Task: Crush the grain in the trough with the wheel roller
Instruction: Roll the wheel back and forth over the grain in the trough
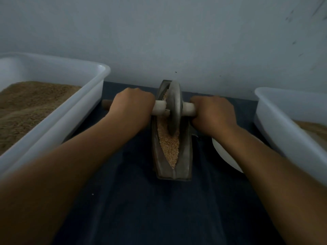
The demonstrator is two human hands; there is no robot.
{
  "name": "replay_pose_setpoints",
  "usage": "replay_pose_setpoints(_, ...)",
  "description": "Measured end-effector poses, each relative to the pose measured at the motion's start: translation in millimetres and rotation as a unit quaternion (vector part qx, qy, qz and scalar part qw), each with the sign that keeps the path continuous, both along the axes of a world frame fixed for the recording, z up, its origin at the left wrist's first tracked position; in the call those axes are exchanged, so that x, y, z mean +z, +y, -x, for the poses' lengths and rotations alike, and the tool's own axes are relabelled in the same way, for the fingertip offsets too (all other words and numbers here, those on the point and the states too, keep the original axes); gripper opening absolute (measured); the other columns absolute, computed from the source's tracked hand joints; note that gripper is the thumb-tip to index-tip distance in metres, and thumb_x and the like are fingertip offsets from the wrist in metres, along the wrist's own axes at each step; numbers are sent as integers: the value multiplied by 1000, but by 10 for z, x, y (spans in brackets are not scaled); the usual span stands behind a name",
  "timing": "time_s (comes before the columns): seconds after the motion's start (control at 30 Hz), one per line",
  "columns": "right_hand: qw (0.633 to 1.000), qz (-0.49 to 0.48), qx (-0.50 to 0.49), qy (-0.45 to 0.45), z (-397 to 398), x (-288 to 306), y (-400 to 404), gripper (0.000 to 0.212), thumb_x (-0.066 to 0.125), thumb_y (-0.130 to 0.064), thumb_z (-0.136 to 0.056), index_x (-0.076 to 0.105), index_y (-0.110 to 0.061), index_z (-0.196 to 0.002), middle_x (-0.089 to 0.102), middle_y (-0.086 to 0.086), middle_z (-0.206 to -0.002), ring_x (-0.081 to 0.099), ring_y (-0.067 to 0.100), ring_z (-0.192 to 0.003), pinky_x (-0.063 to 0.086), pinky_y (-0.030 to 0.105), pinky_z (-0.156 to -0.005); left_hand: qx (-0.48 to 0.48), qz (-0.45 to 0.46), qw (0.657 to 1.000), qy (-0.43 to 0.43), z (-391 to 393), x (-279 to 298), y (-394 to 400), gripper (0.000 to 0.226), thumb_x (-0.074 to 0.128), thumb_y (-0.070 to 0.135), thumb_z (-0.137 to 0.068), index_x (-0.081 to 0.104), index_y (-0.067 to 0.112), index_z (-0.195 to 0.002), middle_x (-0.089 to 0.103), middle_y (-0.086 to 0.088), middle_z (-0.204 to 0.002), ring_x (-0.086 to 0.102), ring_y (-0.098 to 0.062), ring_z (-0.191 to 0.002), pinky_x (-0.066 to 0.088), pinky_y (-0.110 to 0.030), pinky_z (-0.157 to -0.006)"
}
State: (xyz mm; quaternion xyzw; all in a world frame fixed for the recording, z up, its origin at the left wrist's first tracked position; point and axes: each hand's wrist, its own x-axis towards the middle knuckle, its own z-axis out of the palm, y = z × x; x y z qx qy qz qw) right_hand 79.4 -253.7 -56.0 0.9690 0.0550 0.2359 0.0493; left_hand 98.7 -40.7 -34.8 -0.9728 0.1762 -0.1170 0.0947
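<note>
Metal trough lies lengthwise on the dark blue surface, pale grain heaped inside. The wheel roller stands upright in its far half. Left hand and right hand each wrap fingers around the axle either side.

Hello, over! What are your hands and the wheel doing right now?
Left hand and right hand gripping the axle handle. Wheel roller in the trough, on the grain. Nothing blocking.
</note>
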Motion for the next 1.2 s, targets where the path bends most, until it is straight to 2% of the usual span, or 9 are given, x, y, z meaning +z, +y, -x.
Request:
replay_pose_setpoints(0.17,999,7,12,-31,446,-77,54,21,67,-35,-80,51,-23,-86,61,-2,-80,54,24,-65,24,32,-60,-19,2,999,-30,272,7,43,25,64,23,-89,52,17,-111,63,-5,-105,62,-26,-95,47,-37,-74)
replay_pose_setpoints(0.37,998,11,36,-51,754,-47,98,23,69,-32,-80,56,-18,-92,58,1,-82,51,23,-70,24,33,-66,-28,18,997,-73,562,-14,126,25,63,24,-89,49,17,-110,62,-1,-104,63,-22,-92,37,-32,-64)
replay_pose_setpoints(0.5,998,-5,54,-33,753,-66,61,26,71,-33,-80,56,-19,-96,58,0,-86,52,22,-73,25,32,-67,-55,47,994,-85,578,-31,272,31,66,35,-86,45,25,-107,60,5,-101,55,-15,-82,34,-30,-67)
replay_pose_setpoints(0.6,999,-18,37,-15,652,-116,30,23,67,-36,-84,54,-21,-97,59,-3,-88,53,21,-74,29,33,-65,-50,41,990,-122,479,-90,269,36,69,36,-81,46,24,-106,60,2,-98,58,-19,-86,36,-33,-73)
replay_pose_setpoints(0.7,999,-10,27,-33,463,-137,24,26,67,-34,-82,45,-22,-85,59,-1,-81,44,21,-64,25,33,-60,-25,52,994,-96,310,-111,192,40,72,34,-79,46,21,-106,61,-1,-99,58,-20,-88,35,-33,-73)
replay_pose_setpoints(0.77,999,16,9,-37,297,-107,27,29,66,-34,-80,40,-22,-83,59,0,-80,47,24,-64,20,33,-59,-4,54,996,-69,179,-109,149,39,72,29,-81,45,19,-107,61,-4,-102,59,-23,-92,36,-34,-75)
replay_pose_setpoints(0.87,1000,28,-11,3,13,-38,3,25,66,-40,-79,52,-23,-91,62,-1,-87,59,27,-77,23,33,-59,17,51,997,-54,-12,-98,90,32,67,20,-85,46,13,-108,62,-9,-106,60,-28,-97,34,-36,-75)
replay_pose_setpoints(1.03,994,-7,-32,103,-391,102,-45,30,67,-38,-77,62,-30,-106,66,2,-104,63,27,-93,32,28,-59,43,54,997,-27,-276,-19,-35,30,64,14,-88,49,8,-114,63,-14,-110,61,-31,-99,36,-38,-74)
replay_pose_setpoints(1.2,992,-7,-38,119,-534,145,-38,29,67,-39,-79,63,-30,-106,66,2,-105,63,27,-90,33,27,-56,68,38,997,-15,-392,35,-92,39,66,14,-88,50,6,-122,61,-16,-113,61,-31,-102,38,-38,-69)
